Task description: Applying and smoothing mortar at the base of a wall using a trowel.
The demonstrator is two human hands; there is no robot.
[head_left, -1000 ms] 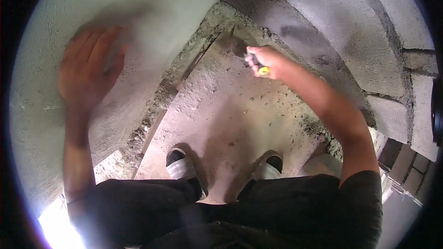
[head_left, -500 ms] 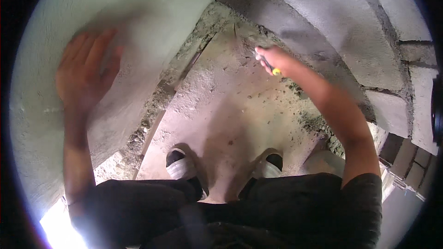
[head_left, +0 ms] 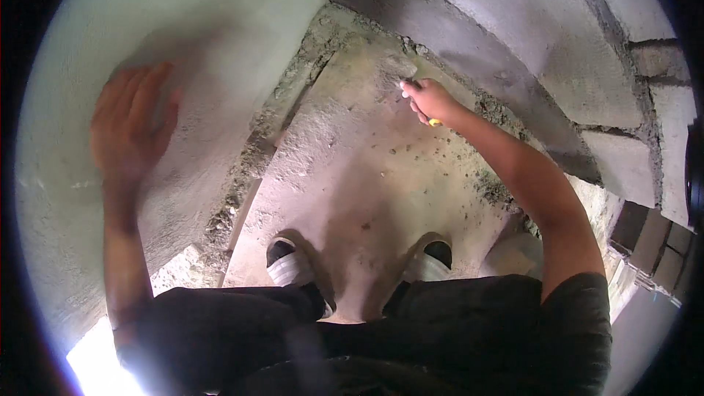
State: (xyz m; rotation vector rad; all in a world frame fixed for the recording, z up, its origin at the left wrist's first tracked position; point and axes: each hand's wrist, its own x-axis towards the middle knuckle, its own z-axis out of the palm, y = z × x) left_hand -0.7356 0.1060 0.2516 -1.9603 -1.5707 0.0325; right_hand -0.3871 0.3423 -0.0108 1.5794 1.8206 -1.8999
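Note:
My right hand (head_left: 427, 100) is closed around the dark handle of a trowel, with the handle's yellow end (head_left: 435, 122) showing below the fingers. The grey trowel blade (head_left: 400, 72) points away from me, low over the floor near the corner, and blends with the dusty surface. Whether it touches the floor I cannot tell. On the left, my left hand (head_left: 133, 121) is open and empty, its fingers stretched out beside the pale plastered wall (head_left: 242, 0). A shadow falls on the wall by the fingertips; contact is unclear.
A wall of large grey blocks (head_left: 528, 22) with dark mortar joints rises on the right. Crumbled mortar (head_left: 495, 187) lies along its foot, and a rough rubble strip (head_left: 253, 154) edges the left wall. My shoes (head_left: 290, 268) stand on the dusty floor (head_left: 352, 198).
My right hand has shifted slightly, with the trowel blade now showing beyond it. My left hand has dropped slightly toward me along the wall. The view has turned a little.

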